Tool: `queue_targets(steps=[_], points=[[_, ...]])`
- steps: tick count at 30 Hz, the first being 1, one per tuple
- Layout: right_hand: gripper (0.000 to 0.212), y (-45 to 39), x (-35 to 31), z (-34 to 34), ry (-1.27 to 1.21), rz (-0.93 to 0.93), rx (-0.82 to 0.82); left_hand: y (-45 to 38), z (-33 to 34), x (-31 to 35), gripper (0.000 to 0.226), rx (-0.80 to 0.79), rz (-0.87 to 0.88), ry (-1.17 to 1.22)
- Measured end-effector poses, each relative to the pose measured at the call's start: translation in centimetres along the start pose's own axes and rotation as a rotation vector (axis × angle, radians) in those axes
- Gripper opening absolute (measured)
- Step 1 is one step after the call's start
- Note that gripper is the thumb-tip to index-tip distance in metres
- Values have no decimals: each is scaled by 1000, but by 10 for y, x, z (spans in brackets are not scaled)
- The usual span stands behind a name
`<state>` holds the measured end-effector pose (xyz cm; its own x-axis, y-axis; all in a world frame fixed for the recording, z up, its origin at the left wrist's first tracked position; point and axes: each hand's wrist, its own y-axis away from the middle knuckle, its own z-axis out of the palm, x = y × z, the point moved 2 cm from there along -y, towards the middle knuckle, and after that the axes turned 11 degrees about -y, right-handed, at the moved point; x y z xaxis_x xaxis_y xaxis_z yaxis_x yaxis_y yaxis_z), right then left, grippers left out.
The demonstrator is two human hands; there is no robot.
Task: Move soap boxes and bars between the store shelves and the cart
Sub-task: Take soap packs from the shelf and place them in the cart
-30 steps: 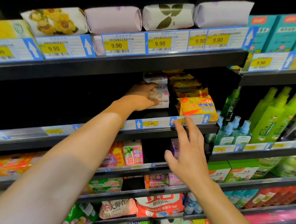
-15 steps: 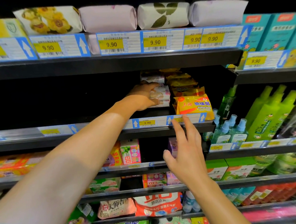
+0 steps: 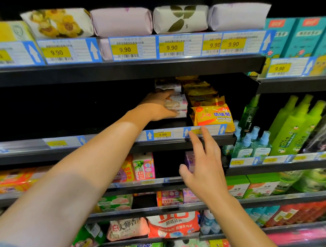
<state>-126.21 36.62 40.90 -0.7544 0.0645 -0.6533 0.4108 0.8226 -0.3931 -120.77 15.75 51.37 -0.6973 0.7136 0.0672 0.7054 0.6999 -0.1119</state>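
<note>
In the head view, the person's left hand [image 3: 157, 106] reaches deep into the second shelf from the top, its fingers curled round the left side of a stack of pale wrapped soap bars [image 3: 177, 101]; the thumb lies over the top of one bar and the other fingers wrap its near edge. The stack stands far back on the shelf [image 3: 106, 146], just left of a pile of yellow sulfur soap packs [image 3: 212, 115], whose front pack leans against the price rail at the shelf's near edge.

The right hand [image 3: 204, 170] is raised in front of the shelf, fingers straight and slightly spread, holding nothing. Its fingertips [image 3: 203, 129] reach the price rail just below the front yellow pack; whether they actually touch the rail cannot be told.

On the top shelf lie four large paper-wrapped soap bars [image 3: 121, 21], with 9.90 price tags [image 3: 124, 49] along the rail beneath them. To the right stand green spray bottles [image 3: 292, 127] and small clear pump bottles [image 3: 253, 144]. Lower shelves hold pink and orange soap boxes [image 3: 143, 166] and bagged detergent [image 3: 173, 225]. No cart shows in this view.
</note>
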Motion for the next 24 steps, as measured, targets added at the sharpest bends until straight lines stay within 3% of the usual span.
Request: queue_targets(steps=[3,12,18,21,24], points=[[85,3,0,-1,3,5,14,12,-4,-3,88,30,-5,16],[82,13,-18,16,41,-66,28,121,16,-7,68,362,-68,-75],[79,28,-39,39,-2,-136,-26,183,42,-27,65,468,-126,-29],[81,44,-51,60,22,-162,-83,223,61,-44,66,474,-173,17],[81,62,-68,88,46,-190,-155,266,82,-68,69,339,-277,35]])
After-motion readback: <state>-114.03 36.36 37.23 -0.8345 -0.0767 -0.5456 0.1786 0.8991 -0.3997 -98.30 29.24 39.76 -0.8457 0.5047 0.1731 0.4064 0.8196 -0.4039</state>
